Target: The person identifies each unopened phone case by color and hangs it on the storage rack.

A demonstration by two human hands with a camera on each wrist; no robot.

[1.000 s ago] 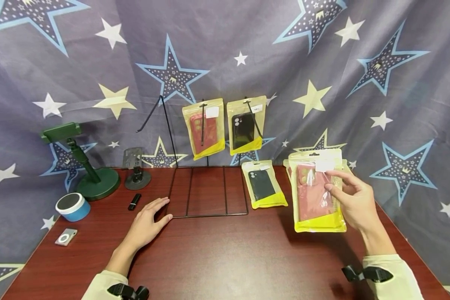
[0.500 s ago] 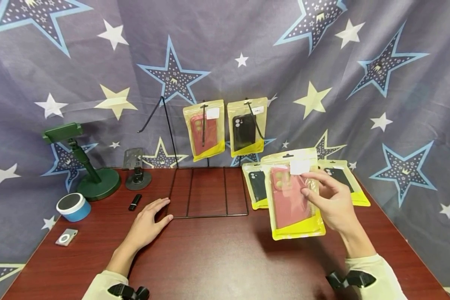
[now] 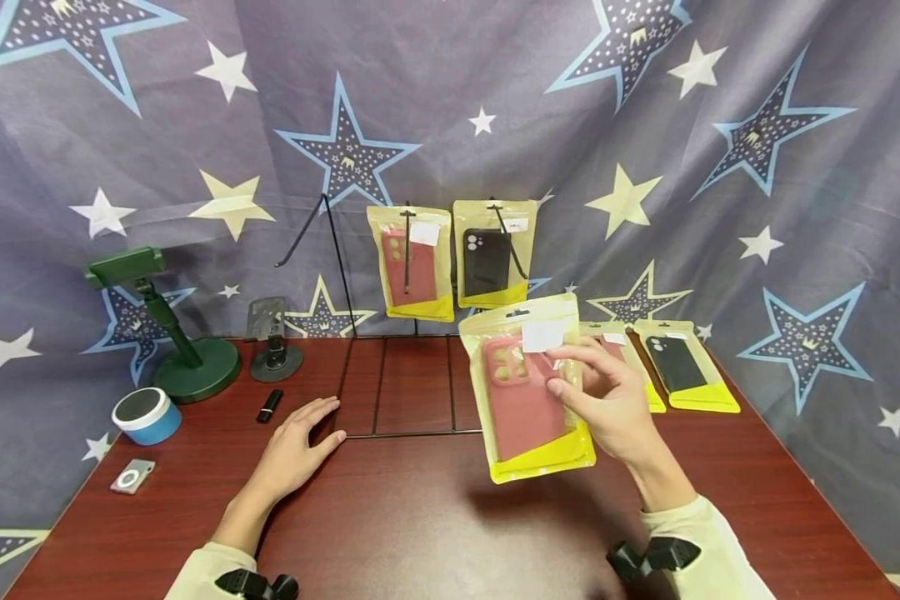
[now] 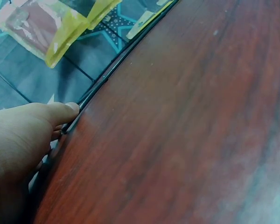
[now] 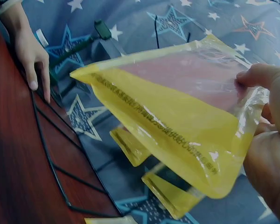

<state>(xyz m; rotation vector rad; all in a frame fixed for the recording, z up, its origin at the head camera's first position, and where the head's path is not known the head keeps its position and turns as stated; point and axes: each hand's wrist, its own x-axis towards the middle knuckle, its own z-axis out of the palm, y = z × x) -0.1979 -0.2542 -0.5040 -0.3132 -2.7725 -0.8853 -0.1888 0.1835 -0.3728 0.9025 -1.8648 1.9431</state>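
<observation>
My right hand [image 3: 607, 408] pinches the right edge of a clear-and-yellow pouch [image 3: 528, 408] between thumb and fingers. Inside it is a red phone case; a white label sits near the top. The pouch is held above the table, right of the black wire display rack [image 3: 412, 434]. On the rack's hooks hang a pouch with a red case [image 3: 420, 271] and one with a black case [image 3: 487, 262]. My left hand [image 3: 292, 450] rests at the rack's front left corner, fingers extended; in the left wrist view its thumb touches the wire [image 4: 105, 79].
Two more pouches lie at the right: one with a black case [image 3: 675, 367], one [image 3: 637, 358] partly behind my right hand. At the left stand a green phone stand [image 3: 195, 367], a small dark stand [image 3: 276, 358], a blue speaker [image 3: 146, 417], a black USB stick [image 3: 269, 406] and a small silver player [image 3: 131, 476].
My right hand has carried the pouch leftward from the right side, now covering the black-case pouch on the table beside the rack. The hanging pouches have swung slightly. My left hand has stayed put.
</observation>
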